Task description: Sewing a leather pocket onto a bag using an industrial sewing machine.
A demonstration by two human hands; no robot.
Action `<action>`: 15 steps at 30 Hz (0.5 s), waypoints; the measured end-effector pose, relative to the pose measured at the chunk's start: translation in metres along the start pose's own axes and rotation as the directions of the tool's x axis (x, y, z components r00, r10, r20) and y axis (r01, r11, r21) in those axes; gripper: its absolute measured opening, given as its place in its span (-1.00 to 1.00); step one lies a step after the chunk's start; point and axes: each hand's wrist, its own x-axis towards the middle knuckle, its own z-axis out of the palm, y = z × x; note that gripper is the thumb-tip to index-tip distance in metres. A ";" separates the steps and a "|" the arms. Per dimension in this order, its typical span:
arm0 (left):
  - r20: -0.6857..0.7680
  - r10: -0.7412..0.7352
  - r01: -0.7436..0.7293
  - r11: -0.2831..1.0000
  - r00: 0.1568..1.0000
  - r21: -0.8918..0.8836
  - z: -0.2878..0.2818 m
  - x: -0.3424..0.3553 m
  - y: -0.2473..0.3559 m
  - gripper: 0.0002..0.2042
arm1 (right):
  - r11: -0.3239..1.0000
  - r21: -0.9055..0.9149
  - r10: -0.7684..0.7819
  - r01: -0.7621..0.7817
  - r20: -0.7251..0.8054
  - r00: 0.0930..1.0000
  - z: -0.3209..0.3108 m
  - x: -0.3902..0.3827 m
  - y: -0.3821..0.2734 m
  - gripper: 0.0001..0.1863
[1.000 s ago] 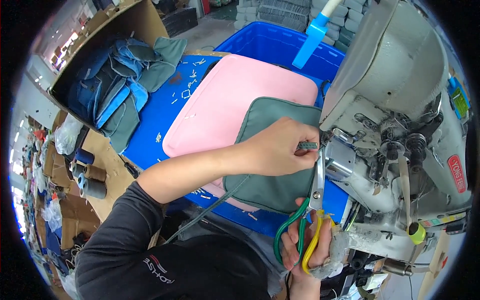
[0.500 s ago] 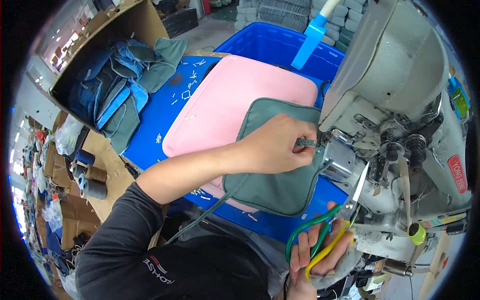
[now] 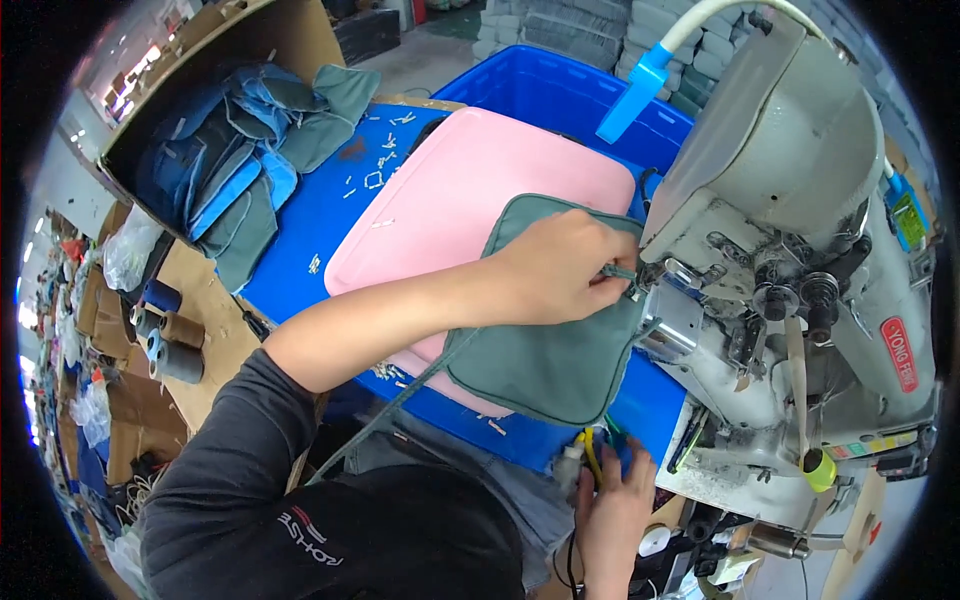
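Observation:
My left hand (image 3: 570,265) is closed on the end of a grey-green cord (image 3: 620,272), close to the sewing machine's metal arm end (image 3: 672,318). Under that hand spreads a flat grey-green fabric pouch (image 3: 550,370) with rounded corners and corded edges. A long cord (image 3: 400,400) trails from its left side toward my lap. By the table's near edge, my right hand (image 3: 618,515) has its fingers around the scissors (image 3: 594,455). Only parts of their yellow and green handles show; the blades are hidden.
A pink board (image 3: 430,220) lies on the blue tabletop (image 3: 310,235). The grey sewing machine (image 3: 800,150) stands at right. At left is a cardboard box (image 3: 290,35) with fabric pieces (image 3: 240,150), near thread spools (image 3: 180,340). A blue bin (image 3: 500,80) sits behind.
My right hand has brought the scissors down and left, from beside the machine to the near table edge; their blades no longer show. My left hand has shifted slightly up, still holding the cord.

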 end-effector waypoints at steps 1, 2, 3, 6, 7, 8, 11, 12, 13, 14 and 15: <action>0.003 0.025 -0.025 0.998 1.000 0.063 0.001 0.002 -0.001 -0.84 | 1.000 -0.004 -0.004 0.004 -0.004 1.000 -0.005 0.008 -0.002 -0.65; -0.004 0.027 -0.027 0.998 1.000 0.064 0.002 0.003 0.000 -0.84 | 0.993 0.116 0.004 0.006 -0.084 0.996 -0.010 0.014 -0.003 -0.63; -0.019 0.055 -0.052 0.993 0.998 0.101 0.003 0.003 0.000 -0.83 | 0.972 0.234 0.021 0.018 -0.161 0.987 -0.014 0.023 -0.004 -0.62; -0.006 0.065 -0.065 0.993 0.998 0.095 0.001 0.001 0.002 -0.83 | 0.956 0.272 -0.029 0.114 -0.299 0.954 -0.031 0.064 -0.015 -0.70; 0.025 0.047 -0.048 0.997 0.999 0.054 0.000 0.001 0.002 -0.82 | 0.937 0.303 -0.054 0.174 -0.367 0.929 -0.035 0.077 -0.020 -0.72; 0.021 0.052 -0.053 0.997 0.998 0.048 0.001 0.001 0.000 -0.82 | 0.939 0.296 -0.055 0.174 -0.369 0.928 -0.038 0.088 -0.022 -0.72; -0.044 0.116 -0.117 0.993 0.992 -0.009 0.001 -0.001 -0.005 -0.84 | 0.975 0.112 -0.160 0.190 -0.232 0.959 -0.045 0.105 -0.018 -0.76; -0.005 0.073 -0.074 0.996 0.997 -0.054 0.000 -0.001 -0.004 -0.84 | 0.969 0.014 -0.234 0.248 -0.282 0.930 -0.045 0.109 -0.012 -0.74; 0.038 0.033 -0.029 0.995 0.999 -0.097 0.000 -0.002 -0.002 -0.83 | 0.950 -0.086 -0.310 0.299 -0.322 0.895 -0.046 0.112 -0.010 -0.72; 0.029 0.034 -0.031 0.994 0.999 -0.107 0.000 -0.003 -0.002 -0.83 | 0.941 -0.106 -0.339 0.323 -0.350 0.873 -0.049 0.111 -0.009 -0.79; 0.067 -0.012 0.023 0.987 0.998 -0.159 0.000 -0.005 -0.001 -0.81 | 0.939 -0.113 -0.345 0.326 -0.343 0.874 -0.051 0.109 -0.008 -0.79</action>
